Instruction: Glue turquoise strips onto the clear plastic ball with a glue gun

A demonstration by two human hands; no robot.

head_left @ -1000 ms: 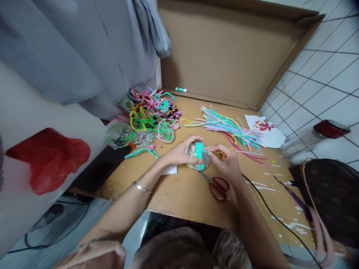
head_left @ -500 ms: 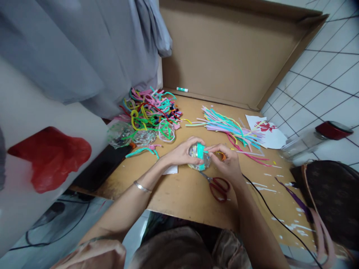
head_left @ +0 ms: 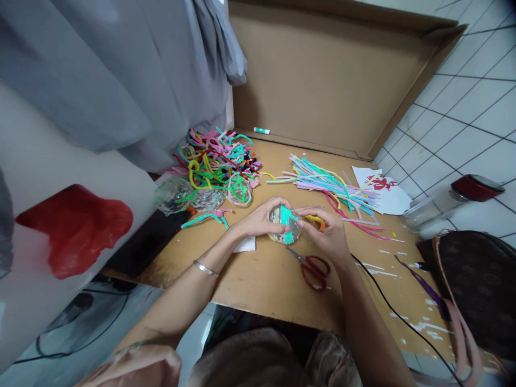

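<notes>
Left hand (head_left: 260, 217) wrapped pretty snug round clear plastic container (head_left: 295, 233), just beyond red-handled scissors (head_left: 315, 273) on table (head_left: 258, 285). Teal strip (head_left: 286, 226) bands its middle; yellowish bits on my palm side, honestly can't tell if inside or outside. Right hand (head_left: 328, 231) fingertips close together at strip's end, can't tell if they've got hold. Clear tumbler (head_left: 433, 205) off right, dark red lid (head_left: 478, 187) on, near monogram-print handbag (head_left: 470, 290). Glue stick (head_left: 262, 130) label too tiny to read.

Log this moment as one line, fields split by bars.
left hand: holding clear round piece with teal band | right hand: at the piece's side, grip unclear | scissors: lying on table, not held
</notes>
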